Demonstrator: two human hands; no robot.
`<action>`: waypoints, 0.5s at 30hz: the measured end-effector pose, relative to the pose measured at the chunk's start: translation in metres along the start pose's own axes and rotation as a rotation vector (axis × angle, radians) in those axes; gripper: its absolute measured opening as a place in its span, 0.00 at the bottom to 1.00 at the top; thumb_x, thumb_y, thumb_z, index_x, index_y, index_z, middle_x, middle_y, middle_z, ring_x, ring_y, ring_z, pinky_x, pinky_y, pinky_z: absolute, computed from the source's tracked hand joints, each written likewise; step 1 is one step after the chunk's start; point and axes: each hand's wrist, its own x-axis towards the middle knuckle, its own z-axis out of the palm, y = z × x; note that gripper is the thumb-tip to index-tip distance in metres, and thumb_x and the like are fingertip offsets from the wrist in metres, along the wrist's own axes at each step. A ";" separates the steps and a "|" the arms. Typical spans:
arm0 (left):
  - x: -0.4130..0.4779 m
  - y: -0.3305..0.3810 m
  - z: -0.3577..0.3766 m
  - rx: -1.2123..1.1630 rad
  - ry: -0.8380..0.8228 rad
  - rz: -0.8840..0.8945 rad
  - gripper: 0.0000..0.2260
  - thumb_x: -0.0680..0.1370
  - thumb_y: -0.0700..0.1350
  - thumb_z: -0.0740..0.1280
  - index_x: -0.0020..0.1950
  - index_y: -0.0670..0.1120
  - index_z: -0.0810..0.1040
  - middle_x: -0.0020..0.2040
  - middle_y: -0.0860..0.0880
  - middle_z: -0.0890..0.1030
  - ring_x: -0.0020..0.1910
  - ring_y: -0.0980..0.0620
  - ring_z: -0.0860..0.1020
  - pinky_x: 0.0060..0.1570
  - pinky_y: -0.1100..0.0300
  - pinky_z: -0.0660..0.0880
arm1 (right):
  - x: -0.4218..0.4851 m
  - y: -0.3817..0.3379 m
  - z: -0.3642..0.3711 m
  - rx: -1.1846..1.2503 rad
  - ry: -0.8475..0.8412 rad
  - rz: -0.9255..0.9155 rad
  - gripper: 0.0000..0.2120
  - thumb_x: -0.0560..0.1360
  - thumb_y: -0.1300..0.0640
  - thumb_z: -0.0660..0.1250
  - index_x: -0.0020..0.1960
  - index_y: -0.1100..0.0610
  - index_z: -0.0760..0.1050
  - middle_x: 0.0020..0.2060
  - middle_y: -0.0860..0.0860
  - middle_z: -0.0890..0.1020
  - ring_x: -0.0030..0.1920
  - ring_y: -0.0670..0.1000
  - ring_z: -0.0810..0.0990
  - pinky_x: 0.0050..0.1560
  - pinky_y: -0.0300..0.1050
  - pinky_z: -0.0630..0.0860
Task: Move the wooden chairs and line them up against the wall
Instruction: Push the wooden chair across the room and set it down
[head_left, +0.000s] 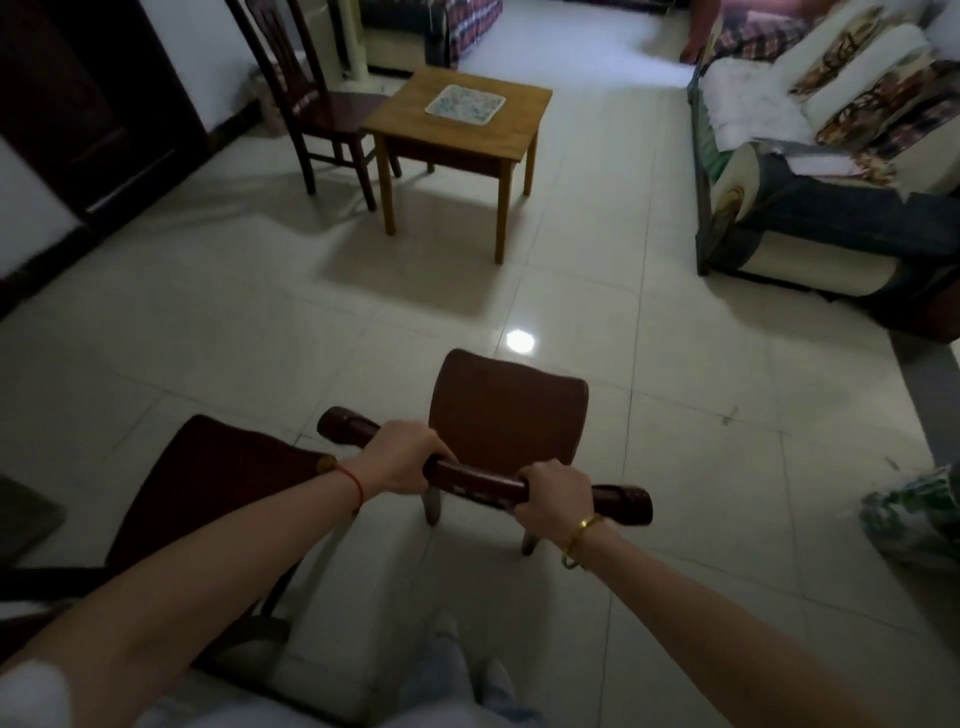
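Three dark wooden chairs are visible. The near chair (506, 415) stands upright on the tiled floor (675, 415), seen from behind. A second chair (208, 478) is just left of it. The far chair (317, 104) stands beside the wall (208, 52).

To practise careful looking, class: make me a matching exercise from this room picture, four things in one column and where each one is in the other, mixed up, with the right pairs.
Things:
1. held chair
2. far chair
3. patterned mat
4. sofa

Places:
A. along the right side of the room
B. on the small table
C. gripped by left hand and right hand
D. beside the small table, by the left wall

Pairs: 1-C, 2-D, 3-B, 4-A
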 end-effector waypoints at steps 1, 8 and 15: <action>-0.009 -0.001 0.003 0.002 -0.005 -0.002 0.21 0.71 0.44 0.70 0.61 0.62 0.82 0.47 0.56 0.86 0.47 0.54 0.82 0.47 0.60 0.76 | -0.008 -0.003 0.004 -0.010 0.000 -0.016 0.13 0.71 0.46 0.69 0.52 0.50 0.82 0.41 0.47 0.84 0.43 0.50 0.82 0.42 0.41 0.75; -0.059 -0.016 0.024 -0.001 -0.006 -0.008 0.23 0.71 0.43 0.67 0.62 0.63 0.80 0.45 0.57 0.86 0.45 0.55 0.82 0.44 0.61 0.76 | -0.039 -0.037 0.033 0.018 -0.023 -0.107 0.14 0.72 0.44 0.69 0.54 0.50 0.81 0.42 0.47 0.83 0.42 0.48 0.82 0.46 0.44 0.79; -0.101 -0.012 0.023 0.045 -0.063 -0.058 0.25 0.71 0.43 0.67 0.65 0.64 0.79 0.49 0.55 0.86 0.49 0.53 0.82 0.47 0.58 0.75 | -0.056 -0.057 0.048 -0.037 -0.050 -0.203 0.13 0.73 0.44 0.69 0.51 0.52 0.81 0.39 0.48 0.83 0.38 0.48 0.80 0.42 0.43 0.79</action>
